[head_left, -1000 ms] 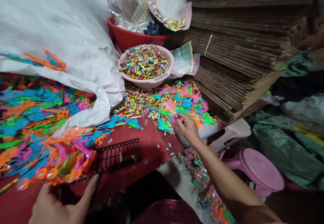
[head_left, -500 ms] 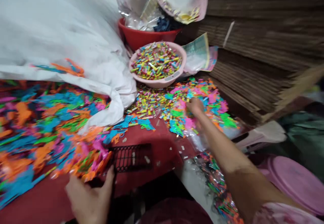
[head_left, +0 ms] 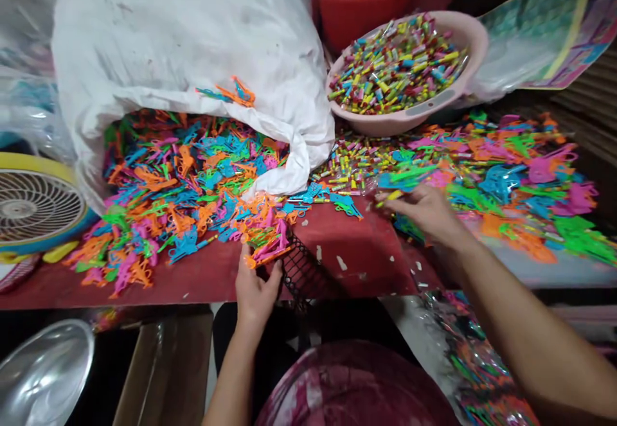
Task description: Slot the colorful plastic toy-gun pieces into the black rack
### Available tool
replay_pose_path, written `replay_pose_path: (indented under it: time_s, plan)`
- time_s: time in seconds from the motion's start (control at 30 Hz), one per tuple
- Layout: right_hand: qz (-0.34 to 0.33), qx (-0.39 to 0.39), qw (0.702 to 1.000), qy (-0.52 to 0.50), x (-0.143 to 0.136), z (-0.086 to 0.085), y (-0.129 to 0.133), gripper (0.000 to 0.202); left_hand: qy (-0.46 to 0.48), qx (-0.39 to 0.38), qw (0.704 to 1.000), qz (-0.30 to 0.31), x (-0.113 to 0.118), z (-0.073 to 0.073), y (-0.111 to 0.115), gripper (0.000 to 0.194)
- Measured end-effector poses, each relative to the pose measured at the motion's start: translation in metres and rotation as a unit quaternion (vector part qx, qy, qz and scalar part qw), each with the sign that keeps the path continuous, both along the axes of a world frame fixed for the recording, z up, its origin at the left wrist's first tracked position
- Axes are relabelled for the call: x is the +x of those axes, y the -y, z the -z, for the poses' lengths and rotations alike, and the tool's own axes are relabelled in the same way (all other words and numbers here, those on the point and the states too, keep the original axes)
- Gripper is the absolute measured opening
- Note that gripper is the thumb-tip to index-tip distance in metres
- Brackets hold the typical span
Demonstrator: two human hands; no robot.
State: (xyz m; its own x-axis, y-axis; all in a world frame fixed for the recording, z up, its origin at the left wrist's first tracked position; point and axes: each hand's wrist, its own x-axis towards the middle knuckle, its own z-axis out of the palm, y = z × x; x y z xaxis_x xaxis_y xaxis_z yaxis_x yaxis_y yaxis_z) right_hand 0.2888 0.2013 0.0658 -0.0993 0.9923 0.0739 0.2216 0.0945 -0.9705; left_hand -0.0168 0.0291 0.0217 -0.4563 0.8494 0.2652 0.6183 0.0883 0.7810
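My left hand (head_left: 255,291) is at the table's front edge, fingers and thumb curled round a few plastic toy guns (head_left: 268,246), orange, pink and green. Right against these toys is a black mesh basket (head_left: 308,265), partly hidden by them. A large heap of similar toy guns (head_left: 193,175) spills from a white sack (head_left: 202,47). My right hand (head_left: 431,214) pinches a small yellow piece (head_left: 388,197) above the table, beside scattered little coloured tubes (head_left: 354,166). Behind it lies a second spread of bright toy guns (head_left: 506,175), some seemingly in clear bags.
A pink basin (head_left: 409,114) full of small coloured tubes stands at the back, before a red basin (head_left: 376,15). On the left are a yellow-rimmed fan (head_left: 41,204) and a metal bowl (head_left: 48,374). Filled clear bags (head_left: 482,355) lie below, right of my lap.
The view has swung left and down. My right hand has come back from the right-hand spread towards the middle, a small yellow piece now showing in its fingers. My left hand stays by the basket.
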Motion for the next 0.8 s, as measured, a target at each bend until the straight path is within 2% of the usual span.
replay_pose_path:
  time_s: [0.03, 0.1, 0.17, 0.27, 0.4, 0.53, 0.63, 0.73, 0.8]
  plan:
    - [-0.077, -0.030, 0.996, -0.017, -0.019, 0.001, 0.008, 0.030, -0.005, 0.000, 1.000, 0.004, -0.002, 0.000, 0.000, 0.052]
    - [-0.148, -0.031, 0.987, -0.047, -0.054, 0.005, 0.021, 0.030, -0.013, -0.014, 1.000, 0.007, -0.005, 0.001, -0.001, 0.043]
    - [-0.203, -0.007, 0.978, -0.036, -0.082, 0.008, 0.031, 0.026, -0.010, -0.039, 0.999, 0.014, -0.009, 0.002, -0.002, 0.035]
    - [-0.269, 0.041, 0.961, 0.042, -0.104, 0.012, 0.038, 0.021, -0.008, -0.083, 0.996, 0.038, -0.015, 0.003, -0.003, 0.028]
    - [-0.295, 0.084, 0.942, 0.138, -0.109, 0.020, 0.040, 0.032, -0.019, -0.072, 0.992, 0.104, -0.023, 0.002, -0.007, 0.028]
    - [-0.259, 0.131, 0.938, 0.192, -0.104, 0.028, 0.043, 0.036, -0.007, -0.044, 0.988, 0.145, -0.027, 0.003, -0.009, 0.029]
    - [-0.255, 0.178, 0.936, 0.164, -0.102, 0.025, 0.052, 0.026, -0.021, -0.042, 0.992, 0.120, -0.028, 0.006, -0.006, 0.039]
    - [-0.310, 0.201, 0.923, 0.111, -0.103, 0.018, 0.064, 0.017, -0.044, -0.035, 0.995, 0.084, -0.029, 0.010, -0.002, 0.052]
    - [-0.329, 0.212, 0.914, 0.107, -0.107, 0.015, 0.069, 0.017, -0.048, -0.035, 0.995, 0.081, -0.029, 0.011, 0.000, 0.052]
